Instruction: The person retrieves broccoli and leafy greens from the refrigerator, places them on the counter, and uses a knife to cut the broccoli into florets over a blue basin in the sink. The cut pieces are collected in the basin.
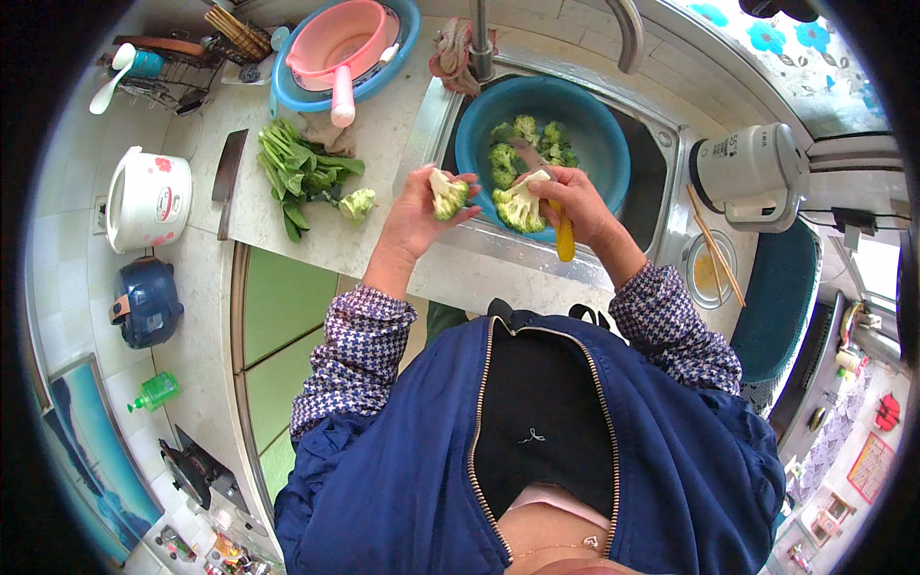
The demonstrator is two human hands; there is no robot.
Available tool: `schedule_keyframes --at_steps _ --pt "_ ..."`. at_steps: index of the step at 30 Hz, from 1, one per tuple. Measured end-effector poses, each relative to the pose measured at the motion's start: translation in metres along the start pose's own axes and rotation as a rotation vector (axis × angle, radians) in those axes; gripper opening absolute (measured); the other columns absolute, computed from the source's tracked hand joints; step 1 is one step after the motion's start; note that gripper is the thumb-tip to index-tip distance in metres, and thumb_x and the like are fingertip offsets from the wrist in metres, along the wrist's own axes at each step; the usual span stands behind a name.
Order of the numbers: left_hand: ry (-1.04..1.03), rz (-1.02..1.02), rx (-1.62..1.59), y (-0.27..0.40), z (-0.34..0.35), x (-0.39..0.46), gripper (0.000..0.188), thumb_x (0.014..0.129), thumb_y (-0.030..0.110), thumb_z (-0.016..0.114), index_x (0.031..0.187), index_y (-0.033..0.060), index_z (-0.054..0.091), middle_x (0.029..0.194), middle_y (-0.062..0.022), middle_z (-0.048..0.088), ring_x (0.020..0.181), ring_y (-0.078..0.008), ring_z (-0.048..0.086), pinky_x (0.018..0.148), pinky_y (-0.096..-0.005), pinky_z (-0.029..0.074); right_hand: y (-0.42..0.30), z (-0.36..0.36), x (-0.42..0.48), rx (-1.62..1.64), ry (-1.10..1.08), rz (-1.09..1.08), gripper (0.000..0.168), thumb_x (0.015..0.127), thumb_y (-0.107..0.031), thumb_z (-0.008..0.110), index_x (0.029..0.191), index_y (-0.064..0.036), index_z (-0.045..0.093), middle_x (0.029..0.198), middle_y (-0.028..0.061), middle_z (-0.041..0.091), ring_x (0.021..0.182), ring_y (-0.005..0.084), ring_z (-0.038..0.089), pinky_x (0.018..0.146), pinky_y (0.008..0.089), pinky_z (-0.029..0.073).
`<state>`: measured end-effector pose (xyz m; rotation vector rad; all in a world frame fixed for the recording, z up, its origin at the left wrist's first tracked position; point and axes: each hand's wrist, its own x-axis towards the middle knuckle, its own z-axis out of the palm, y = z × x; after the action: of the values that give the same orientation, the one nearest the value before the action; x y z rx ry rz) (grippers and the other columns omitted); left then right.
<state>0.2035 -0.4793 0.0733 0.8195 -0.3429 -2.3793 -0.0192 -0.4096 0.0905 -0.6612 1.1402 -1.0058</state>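
Note:
In my left hand (415, 223) lies a cut broccoli floret (448, 195), its pale stem pointing up. My right hand (581, 203) grips a paring knife by its yellow handle (566, 237), blade toward the basin, together with a larger broccoli piece (520, 208) whose cut face shows. Both hands are over the front edge of the sink. Beyond them a blue plastic basin (611, 115) sits in the sink, with several broccoli florets (528, 129) inside it. Part of the knife blade (528, 152) shows above those florets.
Leafy greens (295, 165) and a broccoli stem piece (357, 205) lie on the counter at left, near a cleaver (228, 180). A pink ladle (338, 43) rests in stacked basins behind. Right of the sink are an electric kettle (751, 176) and a bowl (701, 269) with chopsticks across it.

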Motion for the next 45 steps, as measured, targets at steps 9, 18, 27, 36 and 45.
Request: schedule_keyframes --at_steps 9,18,27,36,45 --pt "-0.049 0.003 0.643 -0.024 0.018 0.002 0.037 0.074 0.014 0.070 0.104 0.0013 0.054 0.091 -0.0048 0.060 0.080 -0.0114 0.057 0.067 -0.0239 0.046 -0.006 0.010 0.003 -0.253 0.180 0.001 0.020 0.085 -0.021 0.056 0.084 -0.001 0.057 0.059 0.0007 0.053 0.043 0.0052 0.041 0.039 0.0202 0.031" --pt "0.123 0.301 0.721 -0.041 0.006 0.012 0.028 0.073 0.007 0.070 0.097 -0.0033 0.059 0.086 -0.0062 0.063 0.074 -0.0102 0.059 0.067 -0.0233 0.048 -0.003 0.029 -0.016 -0.998 0.258 -0.397 0.018 0.089 -0.020 0.046 0.084 -0.003 0.051 0.071 0.0172 0.058 0.062 0.0324 0.055 0.054 0.0415 0.042" --pt "0.276 0.613 1.141 -0.047 0.015 0.004 0.013 0.071 0.008 0.069 0.078 -0.0006 0.062 0.069 -0.0083 0.063 0.061 -0.0103 0.058 0.054 -0.0251 0.044 0.000 0.034 -0.016 -1.190 0.282 -0.408 0.018 0.088 -0.019 0.045 0.079 -0.003 0.047 0.066 0.0213 0.056 0.063 0.0400 0.055 0.056 0.0493 0.041" --pt "0.341 0.888 1.389 -0.052 0.018 0.000 0.011 0.067 0.007 0.067 0.075 0.0038 0.060 0.073 -0.0104 0.057 0.070 -0.0287 0.057 0.061 -0.0350 0.045 0.009 0.040 -0.009 -1.245 0.277 -0.364 0.017 0.088 -0.017 0.043 0.080 -0.002 0.045 0.064 0.0236 0.056 0.062 0.0428 0.055 0.057 0.0511 0.042" --pt "0.318 0.977 1.421 -0.060 0.021 0.002 0.009 0.070 0.003 0.068 0.077 0.0016 0.062 0.074 -0.0106 0.059 0.067 -0.0232 0.059 0.059 -0.0303 0.045 0.017 0.034 0.001 -1.026 0.224 -0.298 0.020 0.088 -0.018 0.043 0.078 -0.001 0.047 0.063 0.0248 0.056 0.061 0.0434 0.055 0.057 0.0523 0.043"
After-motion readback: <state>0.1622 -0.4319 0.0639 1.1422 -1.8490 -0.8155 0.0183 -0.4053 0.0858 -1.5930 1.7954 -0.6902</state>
